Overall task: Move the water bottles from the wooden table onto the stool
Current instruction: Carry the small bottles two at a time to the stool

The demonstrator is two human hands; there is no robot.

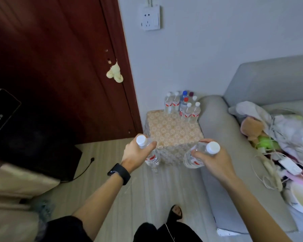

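Observation:
My left hand grips a clear water bottle with a white cap and a red label, held upright just in front of the stool's near left corner. My right hand holds a second bottle of the same kind, tilted with its cap toward me, off the near right corner. The cube stool has a beige flowered cover. Several bottles stand upright in a cluster at its far right edge by the wall. The wooden table is out of view.
A grey sofa flanks the stool on the right, piled with clothes and soft toys. A dark red door stands to the left. A dark box and cable lie on the floor at left. My foot is below.

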